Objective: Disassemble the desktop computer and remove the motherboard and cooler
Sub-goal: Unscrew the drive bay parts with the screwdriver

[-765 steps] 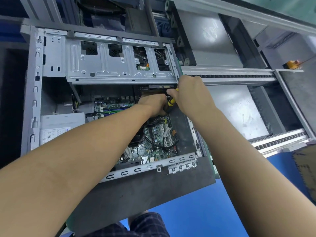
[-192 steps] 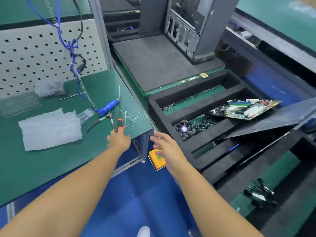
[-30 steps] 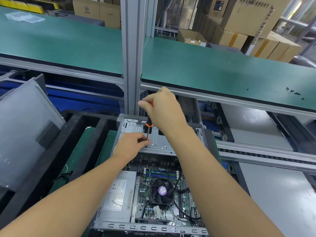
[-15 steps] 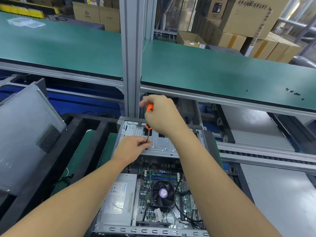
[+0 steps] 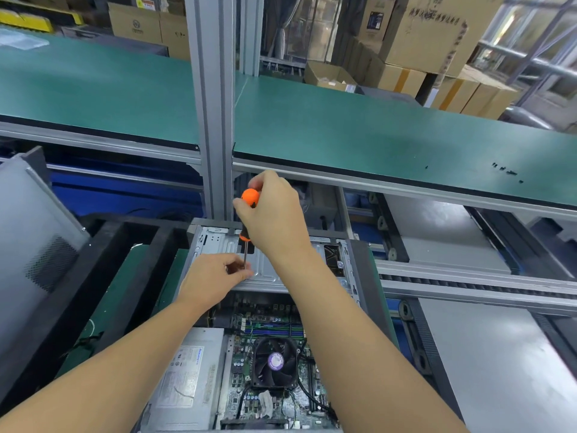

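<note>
An open desktop case (image 5: pixel 352 270) lies flat below me. Inside it sit the green motherboard (image 5: pixel 268 398), a black cooler fan (image 5: pixel 274 361) with a purple sticker, and a grey power supply (image 5: pixel 187 379). My right hand (image 5: pixel 274 217) grips the orange handle of a screwdriver (image 5: pixel 249 198), held upright over the metal drive cage (image 5: pixel 268 270). My left hand (image 5: pixel 215 278) pinches the screwdriver's shaft near its tip, against the cage.
A grey side panel (image 5: pixel 34 245) leans at the left over black foam trays (image 5: pixel 103 276). A green shelf (image 5: pixel 374 135) with an aluminium post (image 5: pixel 214 104) crosses above. Small screws (image 5: pixel 505 173) lie on it. Conveyor rails (image 5: pixel 468 285) run right. Cardboard boxes (image 5: pixel 421 32) stand behind.
Over the last second my right hand has turned on the handle, so the orange top now shows. My left hand stays at the shaft on the cage.
</note>
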A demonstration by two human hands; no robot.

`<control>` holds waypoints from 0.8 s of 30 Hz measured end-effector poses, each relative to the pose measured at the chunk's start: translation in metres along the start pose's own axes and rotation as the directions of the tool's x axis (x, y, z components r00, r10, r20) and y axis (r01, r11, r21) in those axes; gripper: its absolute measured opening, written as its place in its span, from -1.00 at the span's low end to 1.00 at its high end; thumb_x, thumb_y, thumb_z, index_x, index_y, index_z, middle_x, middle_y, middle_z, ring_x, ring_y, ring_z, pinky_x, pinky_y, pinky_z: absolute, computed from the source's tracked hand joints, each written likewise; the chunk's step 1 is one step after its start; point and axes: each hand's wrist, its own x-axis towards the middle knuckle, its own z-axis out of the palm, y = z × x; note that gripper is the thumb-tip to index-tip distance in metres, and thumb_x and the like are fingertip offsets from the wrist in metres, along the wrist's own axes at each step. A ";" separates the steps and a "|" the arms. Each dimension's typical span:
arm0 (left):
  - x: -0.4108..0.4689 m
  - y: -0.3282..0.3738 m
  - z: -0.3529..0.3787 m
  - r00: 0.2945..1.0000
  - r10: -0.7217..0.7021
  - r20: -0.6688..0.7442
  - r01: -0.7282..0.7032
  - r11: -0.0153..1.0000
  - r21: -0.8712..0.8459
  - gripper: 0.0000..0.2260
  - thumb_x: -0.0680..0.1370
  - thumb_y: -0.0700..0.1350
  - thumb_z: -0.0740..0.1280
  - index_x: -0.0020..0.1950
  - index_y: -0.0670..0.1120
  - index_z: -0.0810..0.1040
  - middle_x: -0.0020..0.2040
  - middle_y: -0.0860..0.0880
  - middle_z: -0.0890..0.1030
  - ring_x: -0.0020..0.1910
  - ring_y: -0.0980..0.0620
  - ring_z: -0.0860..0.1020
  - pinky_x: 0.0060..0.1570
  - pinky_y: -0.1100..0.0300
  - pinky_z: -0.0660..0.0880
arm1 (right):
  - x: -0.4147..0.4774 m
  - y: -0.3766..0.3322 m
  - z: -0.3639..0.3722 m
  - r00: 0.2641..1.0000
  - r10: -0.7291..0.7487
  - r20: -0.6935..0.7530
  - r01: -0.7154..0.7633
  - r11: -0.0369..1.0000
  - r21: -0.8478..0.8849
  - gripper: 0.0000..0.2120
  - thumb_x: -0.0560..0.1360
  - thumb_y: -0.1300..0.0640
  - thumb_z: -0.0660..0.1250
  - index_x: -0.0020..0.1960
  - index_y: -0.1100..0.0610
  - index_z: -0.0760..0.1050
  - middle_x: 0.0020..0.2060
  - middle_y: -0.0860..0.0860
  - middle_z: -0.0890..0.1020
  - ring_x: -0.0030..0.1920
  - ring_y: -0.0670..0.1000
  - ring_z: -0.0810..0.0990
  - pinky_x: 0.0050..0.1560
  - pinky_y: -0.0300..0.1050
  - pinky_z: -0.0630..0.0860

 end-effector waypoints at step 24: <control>-0.001 -0.002 -0.010 0.998 0.013 0.060 -0.009 0.998 -0.059 -0.94 0.53 -0.03 0.45 -0.09 0.10 0.74 -0.16 0.44 0.62 -0.06 0.44 0.55 -0.17 0.60 0.35 | 0.004 -0.010 -0.016 0.944 -0.050 0.325 0.043 0.999 0.030 -0.54 0.48 0.41 0.16 0.28 0.04 0.48 0.18 -0.04 0.58 0.09 -0.04 0.54 0.03 -0.22 0.45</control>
